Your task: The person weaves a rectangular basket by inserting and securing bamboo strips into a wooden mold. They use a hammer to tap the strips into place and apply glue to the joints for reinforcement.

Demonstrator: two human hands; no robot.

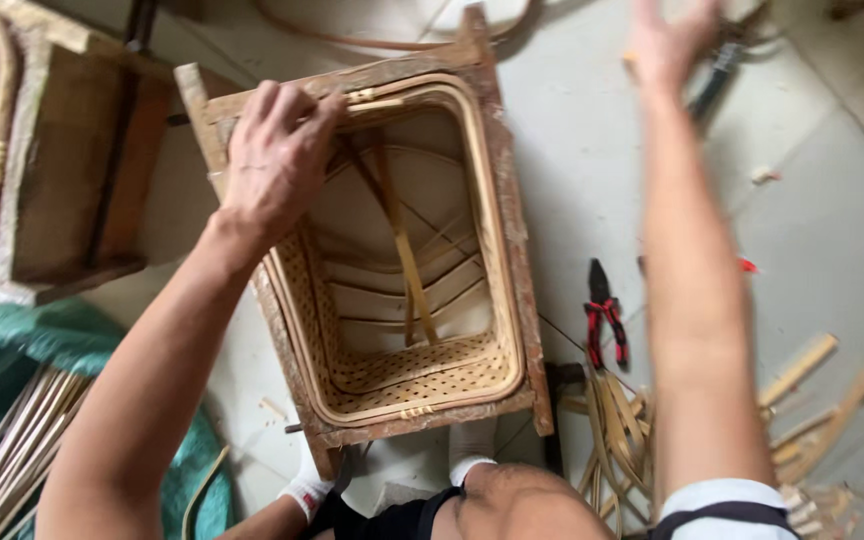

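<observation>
A rectangular woven cane basket (404,385) sits inside a worn wooden frame (512,215) on the floor in front of me. My left hand (274,160) grips the frame's far left corner, fingers curled over the rim. My right hand (667,40) is stretched out far ahead at the top of the view, fingers apart and blurred, close to a dark tool or cord on the floor; whether it touches it I cannot tell. A loose cane strip (402,250) stands slanted inside the basket.
Red-handled pliers (604,315) lie on the floor right of the frame. Cane offcuts and wood scraps (812,400) are piled at lower right. A bundle of cane strips (12,440) lies on green sheeting at lower left. Another wooden frame (72,170) stands at upper left.
</observation>
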